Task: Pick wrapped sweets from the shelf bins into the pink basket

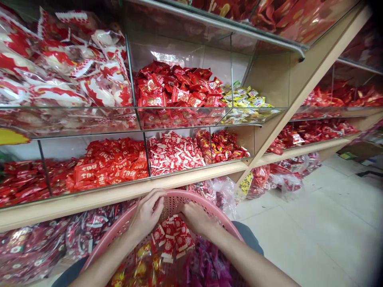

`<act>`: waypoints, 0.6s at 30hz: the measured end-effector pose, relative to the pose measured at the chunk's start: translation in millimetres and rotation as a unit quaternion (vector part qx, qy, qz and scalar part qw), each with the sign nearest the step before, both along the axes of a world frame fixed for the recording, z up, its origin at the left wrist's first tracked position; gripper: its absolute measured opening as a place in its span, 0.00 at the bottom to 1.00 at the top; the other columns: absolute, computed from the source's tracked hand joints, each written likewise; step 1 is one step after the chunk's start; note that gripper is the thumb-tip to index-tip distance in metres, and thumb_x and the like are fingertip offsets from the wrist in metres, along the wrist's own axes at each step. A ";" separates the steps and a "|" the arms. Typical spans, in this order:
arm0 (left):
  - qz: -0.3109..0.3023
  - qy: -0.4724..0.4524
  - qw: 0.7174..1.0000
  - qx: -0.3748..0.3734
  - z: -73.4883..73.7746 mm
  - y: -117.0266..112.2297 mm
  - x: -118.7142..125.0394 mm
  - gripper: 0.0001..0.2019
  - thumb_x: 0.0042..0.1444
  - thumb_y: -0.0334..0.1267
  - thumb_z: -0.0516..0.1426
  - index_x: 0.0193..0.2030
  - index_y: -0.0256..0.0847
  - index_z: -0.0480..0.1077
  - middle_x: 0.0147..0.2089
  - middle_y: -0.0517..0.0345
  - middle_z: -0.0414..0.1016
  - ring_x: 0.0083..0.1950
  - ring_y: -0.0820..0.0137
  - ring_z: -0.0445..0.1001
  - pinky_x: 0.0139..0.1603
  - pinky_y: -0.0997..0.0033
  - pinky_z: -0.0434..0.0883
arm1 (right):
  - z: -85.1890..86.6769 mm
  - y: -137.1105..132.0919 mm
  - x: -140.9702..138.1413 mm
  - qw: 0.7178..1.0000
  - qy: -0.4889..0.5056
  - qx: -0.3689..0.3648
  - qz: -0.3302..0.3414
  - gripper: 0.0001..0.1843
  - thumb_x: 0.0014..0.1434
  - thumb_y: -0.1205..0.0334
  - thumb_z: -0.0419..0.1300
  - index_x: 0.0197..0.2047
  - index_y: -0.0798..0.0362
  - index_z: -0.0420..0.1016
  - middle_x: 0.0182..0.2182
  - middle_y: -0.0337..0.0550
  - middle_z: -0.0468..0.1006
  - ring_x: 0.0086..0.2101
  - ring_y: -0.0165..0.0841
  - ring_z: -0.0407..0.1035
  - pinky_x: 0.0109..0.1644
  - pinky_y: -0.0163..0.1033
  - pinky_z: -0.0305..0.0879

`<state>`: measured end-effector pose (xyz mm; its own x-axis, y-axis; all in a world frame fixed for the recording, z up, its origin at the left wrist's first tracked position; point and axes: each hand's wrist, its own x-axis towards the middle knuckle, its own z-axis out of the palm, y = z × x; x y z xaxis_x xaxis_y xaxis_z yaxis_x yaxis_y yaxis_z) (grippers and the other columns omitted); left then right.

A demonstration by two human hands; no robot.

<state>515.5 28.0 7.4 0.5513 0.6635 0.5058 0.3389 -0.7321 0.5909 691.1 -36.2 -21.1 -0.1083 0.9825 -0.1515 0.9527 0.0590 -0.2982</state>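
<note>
A pink plastic basket [176, 198] rests on my lap at the bottom centre. Inside it lies a heap of small red-and-white wrapped candies [172, 238], with yellow packets [140, 265] at the lower left and magenta ones [206, 265] at the lower right. My left hand [146, 213] reaches into the far side of the basket, its fingers curled down over the candies near the rim. My right hand [196, 217] sits just right of it, fingers bent into the same heap. What each hand grips is hidden.
Glass-fronted shelf bins stand in front of me: red-and-white candies [175, 153] directly above the basket, red packets [109, 163] to the left, yellow ones [245, 101] upper right. Bagged sweets [269, 177] lie under the wooden shelf [167, 183]. Tiled floor [323, 223] is at the right.
</note>
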 end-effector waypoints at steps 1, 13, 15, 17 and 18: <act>-0.002 0.000 1.000 -0.001 -0.5 0.3 -0.1 0.10 0.61 0.33 0.47 0.41 0.41 0.69 0.41 0.55 0.74 0.44 0.68 0.73 0.47 0.70 0.69 | -0.6 0.3 -0.5 1.000 -0.003 -0.004 0.011 0.12 0.61 0.70 0.50 0.39 0.55 0.74 0.39 0.49 0.78 0.40 0.36 0.70 0.39 0.36 0.59; -0.010 0.008 1.000 -0.004 -2.9 1.6 -2.7 0.09 0.62 0.32 0.47 0.42 0.41 0.68 0.42 0.55 0.73 0.45 0.69 0.72 0.48 0.72 0.67 | 16.5 -1.9 -9.4 0.998 -0.050 -0.016 0.015 0.13 0.63 0.69 0.49 0.44 0.56 0.74 0.39 0.51 0.78 0.41 0.38 0.72 0.40 0.38 0.61; -0.010 0.007 1.000 0.000 -2.4 1.3 -2.1 0.09 0.62 0.32 0.47 0.41 0.41 0.68 0.42 0.55 0.73 0.45 0.69 0.72 0.47 0.72 0.68 | 15.3 -3.4 -9.9 0.999 -0.049 -0.009 0.011 0.13 0.63 0.69 0.49 0.43 0.56 0.74 0.39 0.51 0.78 0.41 0.38 0.72 0.40 0.37 0.61; -0.011 0.009 1.000 0.003 -2.3 1.0 -2.2 0.09 0.62 0.32 0.47 0.41 0.41 0.68 0.42 0.54 0.73 0.45 0.69 0.72 0.47 0.72 0.68 | 18.5 -7.8 -10.8 0.999 -0.050 0.004 0.010 0.12 0.63 0.68 0.50 0.42 0.56 0.75 0.38 0.51 0.78 0.40 0.38 0.72 0.39 0.37 0.61; -0.012 0.011 1.000 0.004 -2.4 1.0 -2.5 0.09 0.63 0.33 0.47 0.41 0.41 0.68 0.42 0.54 0.73 0.45 0.69 0.72 0.47 0.72 0.68 | 23.3 -10.7 -11.0 0.999 -0.051 0.014 0.012 0.11 0.62 0.68 0.51 0.41 0.56 0.75 0.38 0.50 0.79 0.40 0.38 0.72 0.39 0.37 0.61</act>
